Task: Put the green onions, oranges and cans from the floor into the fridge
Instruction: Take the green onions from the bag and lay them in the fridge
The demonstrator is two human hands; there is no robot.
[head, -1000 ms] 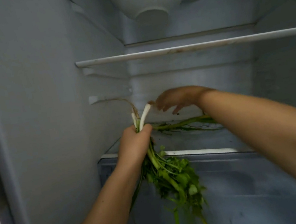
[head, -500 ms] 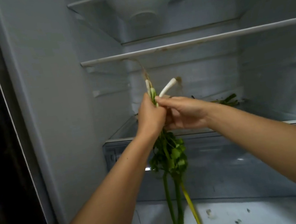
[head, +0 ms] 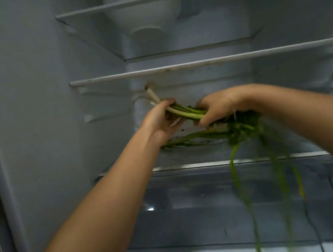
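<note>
A: Where are the green onions right now?

B: Inside the fridge, held level above the glass shelf that covers the drawer. The white root ends point up and to the left, and the long green leaves droop over the shelf's front edge on the right, hanging in front of the drawer.

A: And the hands?

B: Both grip the bunch. The left hand wraps round the pale stalks near the roots; the right hand curls over the green part just beside it. The two hands sit close together but do not touch.

A: Anything else on that shelf?

B: A second bunch of greens lies flat on it, just below the hands.

A: Higher up?

B: Two more shelves. A white bowl stands on the top one.
</note>
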